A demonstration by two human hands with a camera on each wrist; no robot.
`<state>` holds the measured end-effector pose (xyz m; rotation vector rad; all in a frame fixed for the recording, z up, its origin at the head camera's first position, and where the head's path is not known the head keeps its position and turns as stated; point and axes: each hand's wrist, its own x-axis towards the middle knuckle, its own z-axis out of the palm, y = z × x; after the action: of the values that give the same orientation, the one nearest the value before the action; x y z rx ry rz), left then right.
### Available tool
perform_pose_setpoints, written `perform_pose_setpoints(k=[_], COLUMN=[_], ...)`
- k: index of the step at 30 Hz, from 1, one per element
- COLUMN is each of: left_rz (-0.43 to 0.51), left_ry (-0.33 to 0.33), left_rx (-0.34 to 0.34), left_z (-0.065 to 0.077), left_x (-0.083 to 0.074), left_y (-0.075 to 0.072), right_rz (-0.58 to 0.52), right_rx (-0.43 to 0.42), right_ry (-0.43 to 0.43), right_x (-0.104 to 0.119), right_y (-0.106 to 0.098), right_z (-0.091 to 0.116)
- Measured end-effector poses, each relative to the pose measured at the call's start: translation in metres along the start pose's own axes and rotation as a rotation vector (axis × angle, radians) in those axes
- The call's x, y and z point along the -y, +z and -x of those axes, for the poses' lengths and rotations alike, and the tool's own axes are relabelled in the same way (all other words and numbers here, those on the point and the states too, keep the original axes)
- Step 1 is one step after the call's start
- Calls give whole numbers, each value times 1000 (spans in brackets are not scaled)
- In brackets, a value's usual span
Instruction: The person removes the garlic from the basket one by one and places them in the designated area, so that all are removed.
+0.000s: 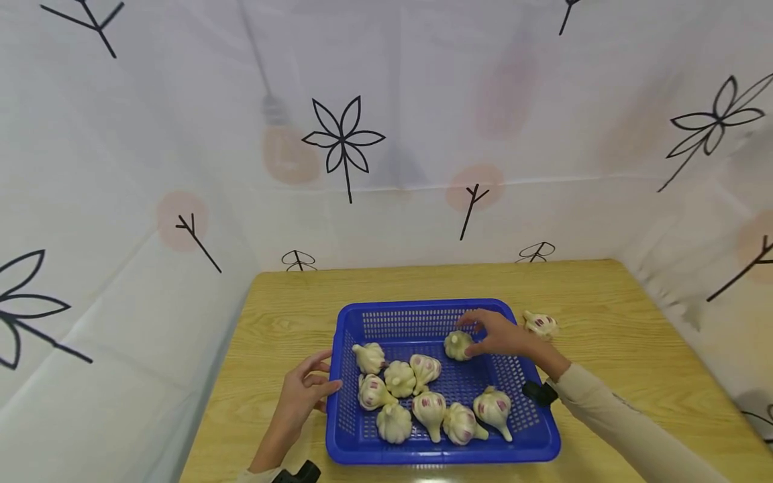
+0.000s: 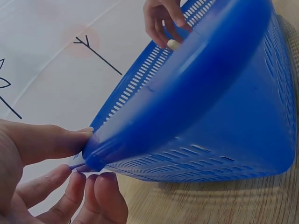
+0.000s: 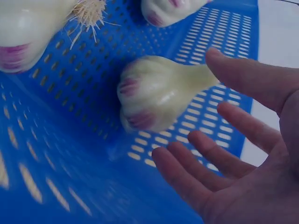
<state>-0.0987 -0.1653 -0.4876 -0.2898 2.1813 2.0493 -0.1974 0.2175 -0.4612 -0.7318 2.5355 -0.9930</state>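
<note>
White cloth (image 1: pixel 398 228) with black plant drawings was placed behind and beside a wooden table (image 1: pixel 290 295), and on this table a blue basket (image 1: pixel 443 456) with perforated walls was set. By the left hand (image 1: pixel 304 389) the left edge of the basket was held: in the left wrist view the thumb was laid at the rim and the fingers were bent below it.

Inside the basket, toward its far right part, one garlic bulb (image 1: pixel 457 345) was situated apart from the others. It was found just to the left of the right hand (image 1: pixel 498 333), between the thumb and the spread fingers, so by the right hand it was approached much nearer than by the left one. Its long axis was directed upward, with the stem pointing out of the basket; the exact tilt could not be told. In the right wrist view the stem end was seen at the thumb tip, while the other fingers were spread and not closed around the body. Whether the stem was touched by the thumb could not be determined.

Eight other bulbs (image 1: pixel 400 378) were gathered in the left and near parts of the basket. One loose bulb (image 1: pixel 540 325) was placed outside, on the table, to the right of the basket.
</note>
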Motion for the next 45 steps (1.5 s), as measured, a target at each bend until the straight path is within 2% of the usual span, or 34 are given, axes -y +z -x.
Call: perform_pose_setpoints(k=[7, 11, 18, 22, 28, 39, 45], left_rz=[6, 4, 0, 3, 17, 5, -1], left_ry=[-10, -14, -17, -18, -16, 3, -2], left_rx=[0, -7, -13, -15, -6, 4, 1], left_z=[-1, -2, -3, -3, -3, 0, -1], left_x=[4, 6, 6, 7, 7, 2, 5], left_y=[1, 1, 0, 0, 0, 0, 0], right_rz=[29, 34, -11, -58, -106, -136, -176], right_rx=[22, -8, -52, -42, 19, 37, 70], right_ry=[-61, -88, -12, 22, 77, 274, 284], right_x=[-5, -5, -8, -9, -6, 6, 2], right_y=[11, 16, 25, 29, 34, 44, 49], right_z=[-9, -13, -18, -20, -20, -19, -17])
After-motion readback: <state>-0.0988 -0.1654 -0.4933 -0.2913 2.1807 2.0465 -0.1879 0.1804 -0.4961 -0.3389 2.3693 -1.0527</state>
